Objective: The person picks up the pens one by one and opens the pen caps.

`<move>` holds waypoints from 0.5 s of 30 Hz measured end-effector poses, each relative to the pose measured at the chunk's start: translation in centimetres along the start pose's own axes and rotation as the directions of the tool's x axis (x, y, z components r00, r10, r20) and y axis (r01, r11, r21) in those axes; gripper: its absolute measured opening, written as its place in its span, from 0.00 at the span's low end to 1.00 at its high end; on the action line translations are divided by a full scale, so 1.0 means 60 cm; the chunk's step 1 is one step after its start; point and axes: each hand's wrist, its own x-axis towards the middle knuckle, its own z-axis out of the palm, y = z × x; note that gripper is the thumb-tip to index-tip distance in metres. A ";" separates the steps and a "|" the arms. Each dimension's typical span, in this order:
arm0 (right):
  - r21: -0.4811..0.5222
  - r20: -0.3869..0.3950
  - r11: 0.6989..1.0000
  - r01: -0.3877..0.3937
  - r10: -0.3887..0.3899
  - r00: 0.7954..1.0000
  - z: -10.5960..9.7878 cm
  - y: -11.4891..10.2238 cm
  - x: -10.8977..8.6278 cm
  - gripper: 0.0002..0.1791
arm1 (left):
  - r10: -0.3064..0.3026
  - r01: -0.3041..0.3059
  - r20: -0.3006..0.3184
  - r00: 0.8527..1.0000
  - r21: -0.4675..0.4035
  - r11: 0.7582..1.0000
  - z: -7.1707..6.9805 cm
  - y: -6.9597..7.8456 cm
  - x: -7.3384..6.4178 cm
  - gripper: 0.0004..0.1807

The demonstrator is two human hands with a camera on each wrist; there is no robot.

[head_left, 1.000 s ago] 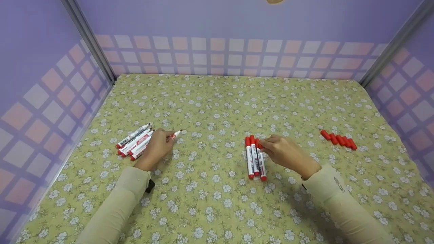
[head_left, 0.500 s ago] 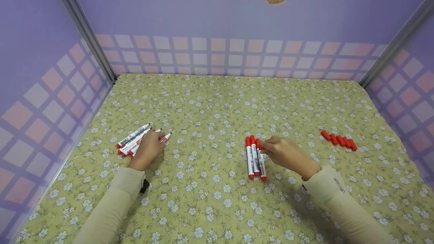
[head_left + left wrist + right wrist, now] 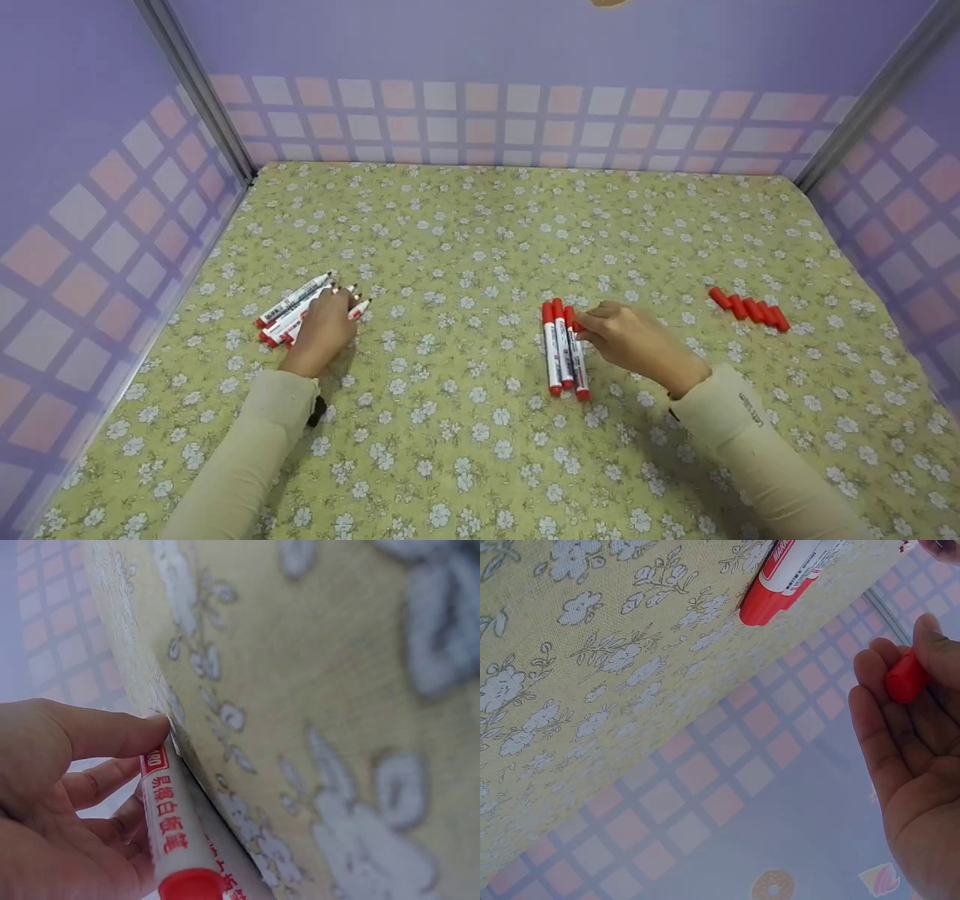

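Note:
At the left of the head view, my left hand (image 3: 322, 334) is over a group of uncapped white whiteboard markers (image 3: 291, 301) with red ends. Between its thumb and fingers it holds one whiteboard marker (image 3: 171, 821), low against the cloth with another marker beside it in the left wrist view. My right hand (image 3: 630, 337) pinches a loose red marker cap (image 3: 906, 679) between thumb and fingers. Just left of that hand, 3 capped red markers (image 3: 561, 349) lie side by side, roughly parallel, caps facing away from me.
Several red caps (image 3: 748, 309) lie in a slanted row on the right side. A flowered yellow-green cloth (image 3: 465, 240) covers the table. Purple panels (image 3: 480, 45) with pink and white squares stand at the back and both sides.
My left hand has moved left and slightly toward me with the uncapped marker, down to the marker group. The right hand has stayed in place with the red cap.

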 end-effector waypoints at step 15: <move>0.024 0.034 1.000 -0.021 0.020 0.999 0.003 0.004 -0.005 0.10 | -0.028 0.029 -0.009 1.000 0.066 0.997 -0.004 0.006 0.000 0.16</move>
